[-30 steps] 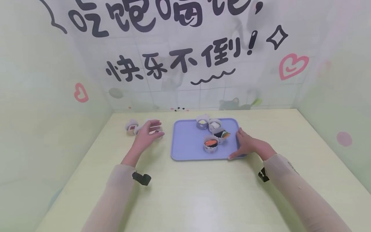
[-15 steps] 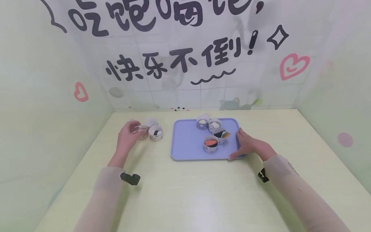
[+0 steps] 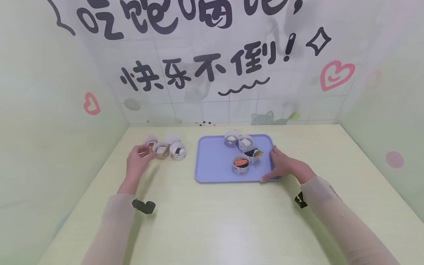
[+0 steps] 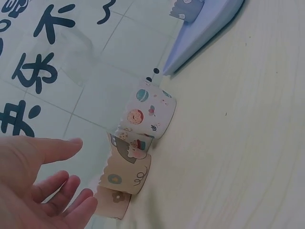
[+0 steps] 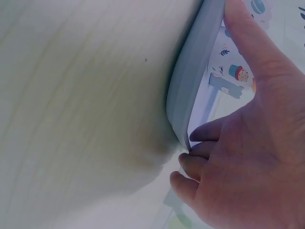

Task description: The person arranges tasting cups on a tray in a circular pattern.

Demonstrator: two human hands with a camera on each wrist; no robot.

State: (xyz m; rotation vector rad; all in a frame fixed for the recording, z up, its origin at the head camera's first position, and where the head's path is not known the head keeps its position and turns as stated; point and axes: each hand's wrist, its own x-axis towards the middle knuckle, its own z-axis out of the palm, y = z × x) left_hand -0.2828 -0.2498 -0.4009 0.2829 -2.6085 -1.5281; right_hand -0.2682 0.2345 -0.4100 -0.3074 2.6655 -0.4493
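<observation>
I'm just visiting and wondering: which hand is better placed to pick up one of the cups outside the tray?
Probably the left hand: it is right beside those cups and appears to hold nothing. The right hand grips the tray, which lies between it and those cups.

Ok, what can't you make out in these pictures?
Head view: most of the left group's rear white paper cup, behind the white printed paper cup.
Left wrist view: inside the beige printed paper cup, behind its wall.
Left wrist view: most of the blue rectangular tray, past the top edge.
Right wrist view: thumb tip of the right hand, past the top edge.
</observation>
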